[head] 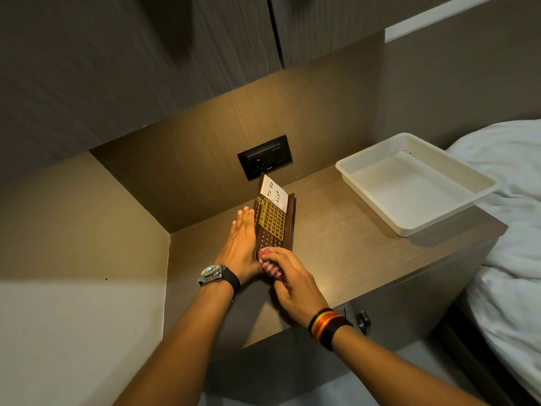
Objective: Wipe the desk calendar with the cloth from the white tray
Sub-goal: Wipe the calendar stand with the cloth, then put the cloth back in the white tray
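Right hand [292,276] clutching cloth [270,263] on desk calendar [273,222], long axis toward wall; left hand [241,244] flat alongside.

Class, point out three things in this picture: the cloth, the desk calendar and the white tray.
cloth [268,266], head view, on the red-and-white checked fabric beside the right hand.
desk calendar [272,219], head view, on its gold date grid.
white tray [409,189], head view, on its bare floor.

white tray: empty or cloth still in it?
Empty. The white tray shows only its bare floor; the red-checked cloth is bunched under the right hand on the desk calendar.
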Available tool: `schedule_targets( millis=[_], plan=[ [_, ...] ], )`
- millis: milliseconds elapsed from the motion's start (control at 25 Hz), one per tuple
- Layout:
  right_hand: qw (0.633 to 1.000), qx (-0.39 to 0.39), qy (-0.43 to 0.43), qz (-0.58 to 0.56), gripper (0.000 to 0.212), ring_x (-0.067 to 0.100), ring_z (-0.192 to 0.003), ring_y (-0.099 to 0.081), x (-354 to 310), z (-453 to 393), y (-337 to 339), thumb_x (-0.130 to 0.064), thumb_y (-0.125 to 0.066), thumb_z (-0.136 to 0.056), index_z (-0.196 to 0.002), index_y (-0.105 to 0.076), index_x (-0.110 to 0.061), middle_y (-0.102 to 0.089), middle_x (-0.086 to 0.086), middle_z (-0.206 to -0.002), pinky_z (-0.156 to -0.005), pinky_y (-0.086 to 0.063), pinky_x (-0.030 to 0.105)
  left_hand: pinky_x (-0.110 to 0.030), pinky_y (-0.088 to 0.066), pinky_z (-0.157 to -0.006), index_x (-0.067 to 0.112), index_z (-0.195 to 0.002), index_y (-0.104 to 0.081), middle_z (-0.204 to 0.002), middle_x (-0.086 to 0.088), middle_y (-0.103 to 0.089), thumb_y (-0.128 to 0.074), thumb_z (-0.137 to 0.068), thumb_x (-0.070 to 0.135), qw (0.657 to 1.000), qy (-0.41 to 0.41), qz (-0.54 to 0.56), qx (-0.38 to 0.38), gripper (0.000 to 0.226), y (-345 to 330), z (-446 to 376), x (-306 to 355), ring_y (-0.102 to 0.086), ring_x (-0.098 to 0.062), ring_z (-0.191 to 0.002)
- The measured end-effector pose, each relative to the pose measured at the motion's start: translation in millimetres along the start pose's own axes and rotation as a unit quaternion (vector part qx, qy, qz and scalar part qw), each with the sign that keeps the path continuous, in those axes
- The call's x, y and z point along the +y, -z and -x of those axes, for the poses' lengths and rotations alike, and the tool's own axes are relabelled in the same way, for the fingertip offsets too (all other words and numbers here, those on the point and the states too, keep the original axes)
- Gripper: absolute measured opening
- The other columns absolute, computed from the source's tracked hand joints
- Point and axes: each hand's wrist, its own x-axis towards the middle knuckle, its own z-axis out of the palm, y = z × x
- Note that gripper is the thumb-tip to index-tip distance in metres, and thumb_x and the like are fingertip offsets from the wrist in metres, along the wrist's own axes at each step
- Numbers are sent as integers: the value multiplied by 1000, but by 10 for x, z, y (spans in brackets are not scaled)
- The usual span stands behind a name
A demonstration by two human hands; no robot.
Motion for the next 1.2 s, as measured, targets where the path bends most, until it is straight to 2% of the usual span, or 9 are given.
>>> schedule_targets(
  millis=[120, 280, 520, 760, 920, 1000, 1080, 1120, 1200],
  plan=[
    [999, -8, -29, -35, 49, -7, -125, -53, -25, 50, 250, -9, -55, -92, -132, -56, -36, -57, -14, -134, -104, -44, 9, -39, 7, -126, 6, -161, 9, -171, -17, 10, -97, -61, 44, 999, 3, -28, -15, 151, 40, -24, 72, 15, -28, -157],
    [996, 70, -49, -16, 47, -3, -108, -58, -61, 41, 797, -4, -56, -95, -132, -55, -34, -55, -12, -126, -84, -51, 14, -44, 12, -125, 5, -158, 21, -168, -16, 24, -98, -39, 59, 996, 13, -82, -27, 177, 139, 0, 158, 25, -31, -153],
    [982, 146, -26, 117, 45, 19, -120, -62, 161, -583, 1974, 0, -56, -96, -137, -60, -20, -61, 4, -136, -105, -54, 35, -44, 8, -126, 6, -158, 19, -169, -16, 20, -90, -37, 76, 994, -49, -97, 20, 177, 26, -237, 701, 20, -33, -155],
    [954, 53, -50, 292, 55, 32, -134, -54, 920, -1118, 2967, 4, -48, -93, -143, -55, -17, -50, 6, -152, -117, -43, 44, -46, 7, -128, 9, -158, 22, -166, -12, 29, -81, -45, 84, 998, -34, -52, -16, 171, -765, -912, 1790, 27, -29, -153],
    [918, -17, -27, 395, 45, 33, -128, -58, 1451, -1258, 3222, -2, -56, -96, -138, -57, -18, -55, 8, -146, -107, -51, 44, -39, 15, -123, 19, -156, 30, -162, -2, 38, -79, -44, 86, 999, 3, -15, -39, 170, -1188, -1239, 2219, 35, -22, -148],
    [905, -86, -36, 415, 45, 33, -140, -50, 1646, -1292, 3223, -11, -57, -100, -144, -52, -19, -49, 8, -153, -114, -44, 45, -37, 20, -119, 21, -154, 33, -157, 1, 43, -74, -42, 91, 998, 3, -22, -51, 170, -1337, -1306, 2309, 38, -20, -146],
    [890, -179, -73, 414, 61, 37, -159, -20, 1765, -1283, 3139, -26, -50, -105, -162, -29, -14, -21, 13, -172, -129, -18, 47, -37, 22, -117, 23, -153, 35, -154, 2, 46, -72, -41, 93, 996, 6, -30, -78, 170, -1431, -1307, 2326, 42, -18, -142],
    [877, -212, -80, 423, 71, 37, -162, -3, 1790, -1277, 3097, -34, -45, -106, -166, -13, -13, -4, 13, -175, -130, -4, 47, -37, 22, -117, 24, -152, 36, -154, 3, 47, -72, -41, 94, 996, 10, -29, -88, 170, -1456, -1300, 2325, 45, -16, -139],
    [862, -237, -76, 441, 82, 35, -161, 14, 1798, -1279, 3050, -47, -37, -106, -166, 5, -13, 15, 12, -174, -128, 10, 49, -38, 23, -115, 26, -151, 37, -154, 4, 47, -72, -41, 94, 995, 16, -22, -96, 170, -1472, -1314, 2327, 49, -13, -135]
  ],
)
